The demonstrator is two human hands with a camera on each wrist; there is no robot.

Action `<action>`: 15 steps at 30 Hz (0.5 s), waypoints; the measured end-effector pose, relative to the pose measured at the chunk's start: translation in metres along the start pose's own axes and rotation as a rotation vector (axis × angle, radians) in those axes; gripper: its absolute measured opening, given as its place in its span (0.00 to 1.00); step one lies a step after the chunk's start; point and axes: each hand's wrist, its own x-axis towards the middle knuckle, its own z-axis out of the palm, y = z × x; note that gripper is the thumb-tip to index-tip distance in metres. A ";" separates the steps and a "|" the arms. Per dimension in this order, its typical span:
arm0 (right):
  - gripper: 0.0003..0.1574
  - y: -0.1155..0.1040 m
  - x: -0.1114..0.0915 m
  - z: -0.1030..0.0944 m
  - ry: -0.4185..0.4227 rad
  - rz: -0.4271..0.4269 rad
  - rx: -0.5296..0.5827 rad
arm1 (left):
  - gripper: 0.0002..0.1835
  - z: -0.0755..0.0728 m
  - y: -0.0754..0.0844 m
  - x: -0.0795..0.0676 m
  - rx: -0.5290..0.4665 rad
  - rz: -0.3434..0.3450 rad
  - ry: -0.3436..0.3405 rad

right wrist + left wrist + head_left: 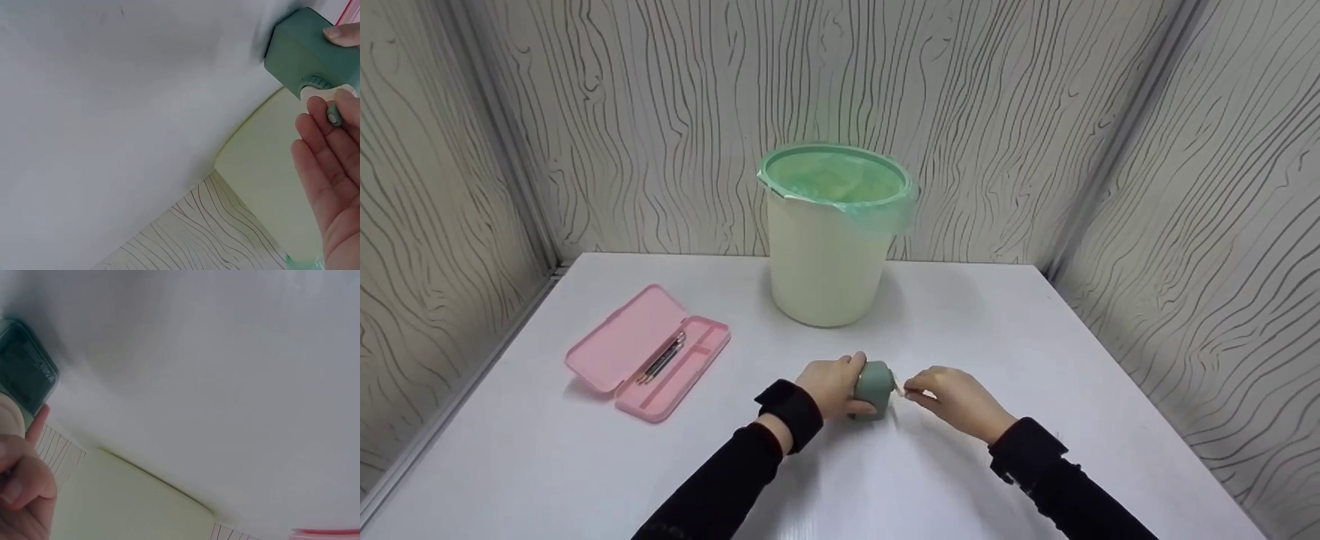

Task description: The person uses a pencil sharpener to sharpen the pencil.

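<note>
A green crank pencil sharpener (874,382) sits on the white table in front of the person. The left hand (831,386) grips its body from the left, with the thumb on the near side. A dark see-through side with lettering on the sharpener (28,365) shows in the left wrist view. On the right, the right hand (960,401) pinches the crank's small green knob (334,116) between thumb and fingers, its other fingers extended. A cream crank arm (308,93) joins the knob to the sharpener. Whether a pencil is in the sharpener cannot be seen.
Left of the hands lies an open pink pencil case (619,345) with several pencils (664,360) inside. Behind the hands stands a tall cream bin (826,262) with a green rim and a translucent green liner. Wood-patterned panels (660,112) enclose the table's back and sides.
</note>
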 end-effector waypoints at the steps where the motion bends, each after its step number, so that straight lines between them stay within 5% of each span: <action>1: 0.04 0.001 0.002 -0.002 0.009 -0.002 0.003 | 0.37 0.000 0.000 0.000 0.003 0.004 0.003; 15: 0.05 0.023 0.044 0.008 0.063 0.074 -0.064 | 0.35 0.004 -0.004 0.001 0.006 0.037 0.049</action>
